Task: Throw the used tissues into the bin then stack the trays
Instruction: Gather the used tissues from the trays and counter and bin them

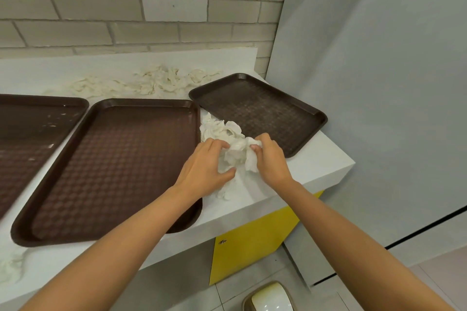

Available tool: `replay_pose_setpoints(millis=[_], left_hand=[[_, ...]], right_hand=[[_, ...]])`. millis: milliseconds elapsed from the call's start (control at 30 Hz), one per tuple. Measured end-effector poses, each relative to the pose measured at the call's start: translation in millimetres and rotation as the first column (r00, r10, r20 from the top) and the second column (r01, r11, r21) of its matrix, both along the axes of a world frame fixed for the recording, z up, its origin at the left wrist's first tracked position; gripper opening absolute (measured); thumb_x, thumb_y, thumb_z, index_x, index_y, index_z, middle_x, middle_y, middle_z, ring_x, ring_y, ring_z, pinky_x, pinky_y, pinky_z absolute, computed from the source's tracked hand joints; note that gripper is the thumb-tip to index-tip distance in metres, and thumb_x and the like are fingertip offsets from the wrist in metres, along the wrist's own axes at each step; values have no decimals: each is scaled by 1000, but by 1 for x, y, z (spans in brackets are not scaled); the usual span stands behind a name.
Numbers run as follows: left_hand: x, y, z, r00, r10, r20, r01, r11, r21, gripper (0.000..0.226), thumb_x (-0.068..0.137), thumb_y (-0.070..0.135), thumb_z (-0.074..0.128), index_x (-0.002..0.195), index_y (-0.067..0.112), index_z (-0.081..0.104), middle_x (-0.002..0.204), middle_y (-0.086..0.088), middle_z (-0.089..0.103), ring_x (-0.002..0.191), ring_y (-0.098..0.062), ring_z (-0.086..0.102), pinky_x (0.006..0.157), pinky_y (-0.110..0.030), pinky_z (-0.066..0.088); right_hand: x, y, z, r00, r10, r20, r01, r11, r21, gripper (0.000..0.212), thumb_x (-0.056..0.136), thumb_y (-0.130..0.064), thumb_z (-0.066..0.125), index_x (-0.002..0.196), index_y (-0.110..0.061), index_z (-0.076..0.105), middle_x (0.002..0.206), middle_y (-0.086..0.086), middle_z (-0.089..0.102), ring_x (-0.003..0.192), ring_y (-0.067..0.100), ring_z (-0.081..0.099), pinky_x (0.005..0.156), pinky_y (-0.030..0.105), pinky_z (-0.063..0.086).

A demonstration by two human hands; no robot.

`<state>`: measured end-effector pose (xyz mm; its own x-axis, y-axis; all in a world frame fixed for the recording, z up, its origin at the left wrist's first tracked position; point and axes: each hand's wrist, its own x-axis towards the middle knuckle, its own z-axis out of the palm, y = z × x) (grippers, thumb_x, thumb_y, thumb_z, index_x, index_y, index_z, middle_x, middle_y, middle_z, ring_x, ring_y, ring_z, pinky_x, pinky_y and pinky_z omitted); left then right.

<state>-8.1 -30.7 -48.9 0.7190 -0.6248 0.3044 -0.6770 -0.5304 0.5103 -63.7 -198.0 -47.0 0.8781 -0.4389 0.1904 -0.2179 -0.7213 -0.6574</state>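
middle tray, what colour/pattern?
Dark brown, with a fine embossed grid texture across the floor of the middle tray. Clearest in the head view.

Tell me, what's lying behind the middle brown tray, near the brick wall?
A long scatter of crumpled used tissues lies on the white counter behind the middle tray, short of the wall. Nothing there is covered.

Head view — downward (close), forward.
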Motion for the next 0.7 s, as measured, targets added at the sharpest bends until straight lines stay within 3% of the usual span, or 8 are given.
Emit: replay_pose_setpoints(millis=[100, 167, 333, 533, 700], left_hand=[[-6, -2, -6, 1000, -21, -20, 22, 997, 68, 48, 76, 47, 67, 111, 23, 45, 111, 9, 49, 102, -11, 47, 80, -26, 46], [-11, -4, -8, 999, -20, -39, 24, 995, 96, 49, 75, 48, 68, 105, 22, 41, 106, 9, 46, 95, -11, 46, 75, -28, 46], [-15, -11, -14, 997, -73, 22, 64, 959, 278, 51, 84, 51, 58, 120, 20, 40, 117, 4, 44, 104, -17, 46, 73, -30, 48], [-14, -19, -23, 989, -121, 86, 73, 899, 431, 33, 98, 38, 39, 118, 12, 46, 117, -5, 47, 107, -22, 44, 76, -32, 47], [-12, -24, -28, 983, -140, 115, 62, 858, 510, 34, 101, 34, 30, 114, 7, 45, 112, -9, 48, 100, -24, 50, 70, -32, 42]], right_hand=[[1, 0, 7, 999, 1, 54, -2, 1000, 18, 14, 99, -15, 38, 104, -9, 49, 97, 4, 54, 82, 12, 51, 60, 16, 38], [2, 1, 12, 996, 5, 93, -4, 1000, -7, 17, 99, -12, 37, 107, -8, 51, 97, 1, 53, 84, 12, 52, 65, 20, 43], [7, -4, 8, 990, -22, 141, 27, 999, -33, 21, 101, -19, 32, 103, -11, 51, 97, -1, 51, 87, 12, 50, 73, 22, 40], [6, -5, 6, 980, -90, 178, 77, 994, 77, 27, 101, -24, 32, 79, -13, 43, 72, -5, 42, 64, 5, 39, 58, 16, 31], [4, -6, 4, 984, -78, 160, 70, 996, 59, 31, 97, -33, 45, 76, -10, 46, 71, -3, 45, 63, 6, 40, 57, 15, 33]])
